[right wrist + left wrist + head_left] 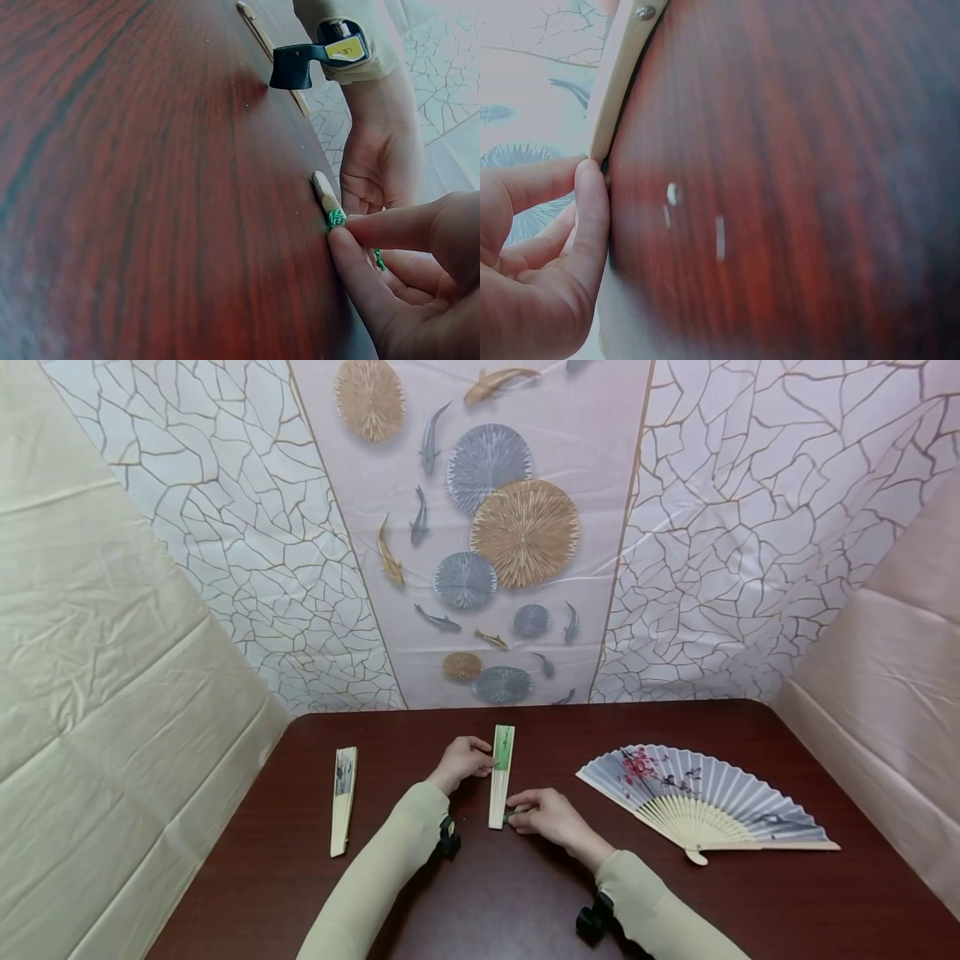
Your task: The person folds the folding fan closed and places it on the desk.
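Note:
A folded fan with green cloth and pale wooden ribs (502,777) lies on the table, mid-table in the head view. My left hand (463,762) is at its left edge, and thumb and index finger pinch it in the left wrist view, where its pale guard (617,86) shows a metal rivet. Near the fan's lower end, my right hand (551,817) pinches a knotted green cord (337,218) between thumb and index finger. The fan's end (324,187) sits right beside that knot in the right wrist view.
On the left lies a second folded fan (343,802) with grey-patterned cloth. An opened grey fan (708,797) with pink blossoms spreads on the right. The dark red table (480,902) meets patterned cloth (480,635) at its far edge.

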Motion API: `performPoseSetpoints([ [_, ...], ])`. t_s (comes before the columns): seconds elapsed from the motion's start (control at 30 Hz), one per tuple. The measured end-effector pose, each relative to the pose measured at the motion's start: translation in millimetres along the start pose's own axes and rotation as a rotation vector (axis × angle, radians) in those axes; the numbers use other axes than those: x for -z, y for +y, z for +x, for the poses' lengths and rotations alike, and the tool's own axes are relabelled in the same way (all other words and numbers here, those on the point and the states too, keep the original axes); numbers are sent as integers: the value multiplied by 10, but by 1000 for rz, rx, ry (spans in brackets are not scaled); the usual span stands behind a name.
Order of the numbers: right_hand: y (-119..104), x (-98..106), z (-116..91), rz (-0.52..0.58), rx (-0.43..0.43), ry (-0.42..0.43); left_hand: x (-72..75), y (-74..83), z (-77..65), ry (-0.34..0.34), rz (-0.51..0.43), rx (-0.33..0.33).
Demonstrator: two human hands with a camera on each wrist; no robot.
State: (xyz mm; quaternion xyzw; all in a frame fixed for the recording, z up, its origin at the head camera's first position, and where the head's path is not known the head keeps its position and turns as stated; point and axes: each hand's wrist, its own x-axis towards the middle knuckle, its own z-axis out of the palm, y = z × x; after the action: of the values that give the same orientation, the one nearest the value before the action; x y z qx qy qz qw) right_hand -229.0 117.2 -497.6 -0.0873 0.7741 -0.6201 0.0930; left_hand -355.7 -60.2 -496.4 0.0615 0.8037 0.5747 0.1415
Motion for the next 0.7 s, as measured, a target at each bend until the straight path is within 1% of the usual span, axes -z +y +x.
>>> performPoseSetpoints([
  [0.2,26,47,3,7,-11,5,-9,-8,-5,0,8,-6],
  [0.4,30,92,-15,-18,-24,12,-16,3,-12,0,19,-10],
  [0.7,48,208,-92,-38,-19,27,-14,-1,-66,-5,44,-17],
])
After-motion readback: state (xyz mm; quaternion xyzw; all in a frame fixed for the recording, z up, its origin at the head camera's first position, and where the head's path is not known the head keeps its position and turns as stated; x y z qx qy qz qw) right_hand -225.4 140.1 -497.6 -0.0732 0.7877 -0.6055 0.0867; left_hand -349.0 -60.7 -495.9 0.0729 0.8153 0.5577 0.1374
